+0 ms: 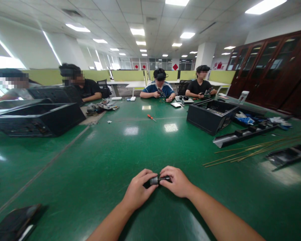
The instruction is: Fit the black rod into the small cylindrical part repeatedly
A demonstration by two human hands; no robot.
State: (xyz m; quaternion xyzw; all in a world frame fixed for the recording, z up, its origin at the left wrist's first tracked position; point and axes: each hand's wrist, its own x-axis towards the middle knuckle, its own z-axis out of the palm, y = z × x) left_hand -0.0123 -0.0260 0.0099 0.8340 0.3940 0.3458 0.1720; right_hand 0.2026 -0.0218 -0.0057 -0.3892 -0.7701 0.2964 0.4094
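Note:
Both my hands meet low in the middle of the view, just above the green table (pixel 145 140). Between them is a small dark cylinder with a silver band (pixel 157 180). My left hand (pixel 139 189) curls around its left end. My right hand (pixel 177 182) pinches its right end with closed fingers. What the part is cannot be made out.
An open black computer case (pixel 209 115) and black panels (pixel 243 134) lie to the right, with thin bamboo sticks (pixel 253 150) nearer me. Another black case (pixel 37 118) stands at the left. A red screwdriver (pixel 151 117) lies mid-table. Several other people sit at the far side and the left.

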